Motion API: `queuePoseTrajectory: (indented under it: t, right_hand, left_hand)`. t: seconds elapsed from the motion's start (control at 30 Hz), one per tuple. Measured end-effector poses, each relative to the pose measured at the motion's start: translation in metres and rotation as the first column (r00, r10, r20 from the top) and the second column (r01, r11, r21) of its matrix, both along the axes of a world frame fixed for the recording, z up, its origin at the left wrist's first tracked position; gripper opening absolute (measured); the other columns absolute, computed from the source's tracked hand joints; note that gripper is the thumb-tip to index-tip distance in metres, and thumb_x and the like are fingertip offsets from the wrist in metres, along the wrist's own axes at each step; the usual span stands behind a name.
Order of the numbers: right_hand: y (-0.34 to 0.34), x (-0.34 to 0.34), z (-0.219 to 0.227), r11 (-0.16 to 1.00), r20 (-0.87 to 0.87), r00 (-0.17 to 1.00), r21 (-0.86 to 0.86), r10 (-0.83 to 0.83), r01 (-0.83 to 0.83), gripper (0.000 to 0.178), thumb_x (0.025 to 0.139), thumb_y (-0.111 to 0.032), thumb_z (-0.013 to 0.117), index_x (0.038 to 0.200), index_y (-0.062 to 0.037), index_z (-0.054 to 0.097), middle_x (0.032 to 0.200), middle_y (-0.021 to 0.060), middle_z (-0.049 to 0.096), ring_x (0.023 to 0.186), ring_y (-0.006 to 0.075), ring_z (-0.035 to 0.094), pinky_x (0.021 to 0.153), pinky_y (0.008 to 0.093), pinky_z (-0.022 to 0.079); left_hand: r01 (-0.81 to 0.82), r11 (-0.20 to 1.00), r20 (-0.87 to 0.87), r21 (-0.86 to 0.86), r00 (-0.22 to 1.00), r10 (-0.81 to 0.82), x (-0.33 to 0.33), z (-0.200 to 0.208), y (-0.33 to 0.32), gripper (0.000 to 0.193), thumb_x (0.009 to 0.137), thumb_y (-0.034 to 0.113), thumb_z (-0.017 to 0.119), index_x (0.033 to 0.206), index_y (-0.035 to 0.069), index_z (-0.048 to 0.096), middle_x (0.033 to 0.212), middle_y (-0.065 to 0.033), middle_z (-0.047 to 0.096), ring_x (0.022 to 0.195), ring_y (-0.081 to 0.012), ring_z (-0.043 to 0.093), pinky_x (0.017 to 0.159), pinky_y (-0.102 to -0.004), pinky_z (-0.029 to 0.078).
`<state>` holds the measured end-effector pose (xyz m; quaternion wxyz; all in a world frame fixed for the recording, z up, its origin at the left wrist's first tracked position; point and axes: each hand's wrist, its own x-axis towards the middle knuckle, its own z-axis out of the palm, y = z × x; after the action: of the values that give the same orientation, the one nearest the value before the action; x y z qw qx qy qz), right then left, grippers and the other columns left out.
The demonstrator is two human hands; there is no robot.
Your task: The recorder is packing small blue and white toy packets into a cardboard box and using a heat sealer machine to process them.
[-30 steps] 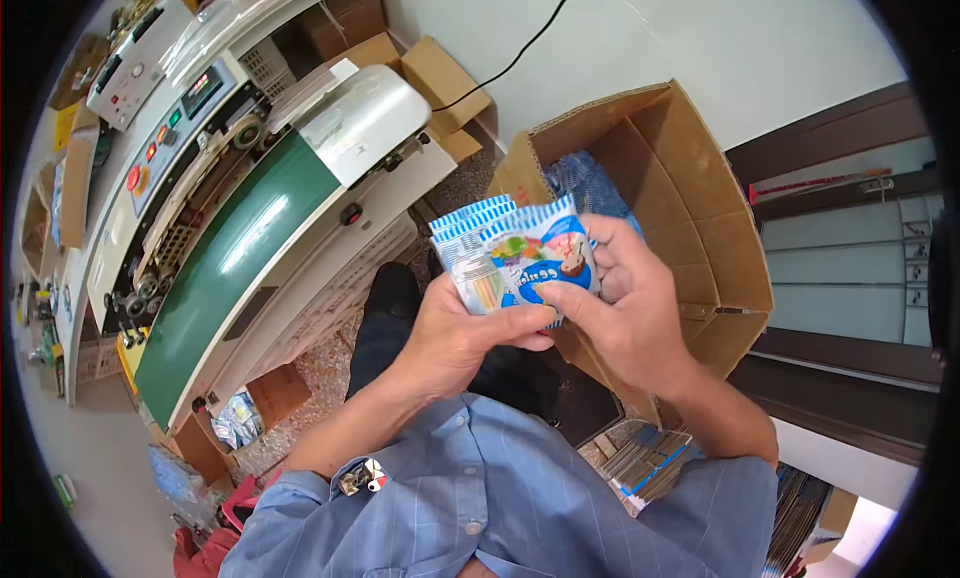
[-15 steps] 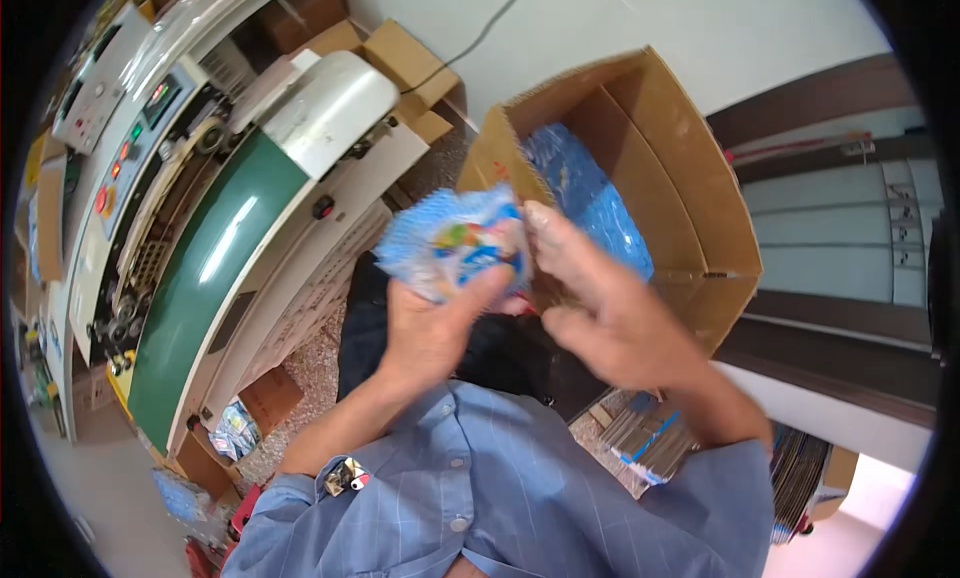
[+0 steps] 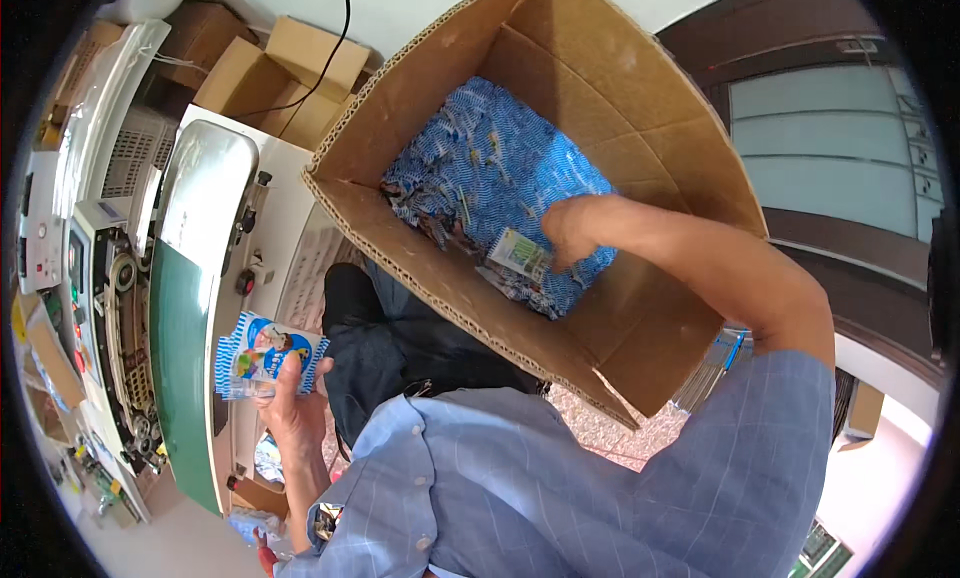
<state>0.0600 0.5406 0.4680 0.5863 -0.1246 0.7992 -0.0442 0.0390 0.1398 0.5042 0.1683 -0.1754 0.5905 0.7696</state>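
Note:
My left hand [image 3: 291,403], at the lower left, is closed round a small stack of blue-and-white striped snack packets [image 3: 268,356], with the thumb on the front of the nearest one. Inside a tall cardboard box [image 3: 640,128], my right hand [image 3: 574,234] has its fingers bent down and together at the edge of a packet with a pale printed panel [image 3: 518,255]. Its fingertips are partly hidden. Beneath that hand, many striped blue packets [image 3: 490,158] cover the bottom of the box, standing in close rows in places.
A white machine with a green belt [image 3: 185,348] runs along the left side. Behind it sits an open carton [image 3: 300,73], with a black cable [image 3: 335,53] hanging into it. The big box's near edge crosses in front of my legs. Dark shelving with pale panels [image 3: 825,128] stands at the right.
My hands have parted: the left has moved left and down with the packets, and the right has gone down into the box. The view has shifted, showing more of the box's inside.

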Motion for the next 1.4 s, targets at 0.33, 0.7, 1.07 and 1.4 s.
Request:
queuePoseTrajectory:
  t: [0.33,0.7,1.07,1.4]
  right_hand:
    - [-0.005,0.067,-0.071,0.872,-0.199,0.853,-0.021,-0.482,0.488,0.052,0.079,-0.046,0.074,0.106,-0.0011,0.070,0.094,0.0192,0.069,0.092,0.0352,0.066,0.081,0.0450,0.052]
    - [0.039,0.003,-0.016,0.589,0.250,0.596,-0.109,-0.763,0.800,0.030,0.088,-0.026,0.064,0.105,-0.0027,0.070,0.080,0.0100,0.070,0.068,0.0160,0.067,0.060,0.0312,0.055]
    - [0.003,-0.055,0.152,0.966,-0.552,0.820,-0.260,-0.153,0.005,0.024,0.074,-0.013,0.065,0.094,-0.0009,0.067,0.087,0.0168,0.065,0.084,0.0345,0.061,0.080,0.0402,0.051]
    - [-0.097,-0.052,0.250,0.999,-0.449,0.893,-0.005,0.044,-0.052,0.018,0.071,-0.014,0.066,0.084,-0.0019,0.066,0.081,0.0127,0.064,0.080,0.0292,0.061,0.074,0.0379,0.051]
  left_hand:
    - [0.007,1.000,0.059,0.022,0.998,-0.008,-0.008,-0.018,0.021,0.042,0.088,0.009,0.068,0.125,0.002,0.052,0.111,-0.0135,0.064,0.102,-0.0306,0.067,0.069,-0.0363,0.063]
    - [0.042,0.999,0.049,-0.005,0.998,-0.042,-0.020,-0.013,0.026,0.040,0.089,0.008,0.068,0.125,0.002,0.054,0.112,-0.0147,0.064,0.103,-0.0304,0.066,0.069,-0.0363,0.063]
    - [0.594,0.790,-0.492,-0.150,0.649,-0.581,-0.049,0.052,0.060,0.024,0.080,0.013,0.076,0.096,-0.002,0.069,0.127,-0.0260,0.057,0.104,-0.0322,0.064,0.083,-0.0417,0.056]
    - [0.685,0.594,-0.593,-0.420,0.288,-0.752,-0.038,0.080,0.089,0.032,0.064,0.015,0.083,0.096,0.015,0.077,0.145,-0.0222,0.043,0.135,-0.0381,0.042,0.096,-0.0514,0.048]
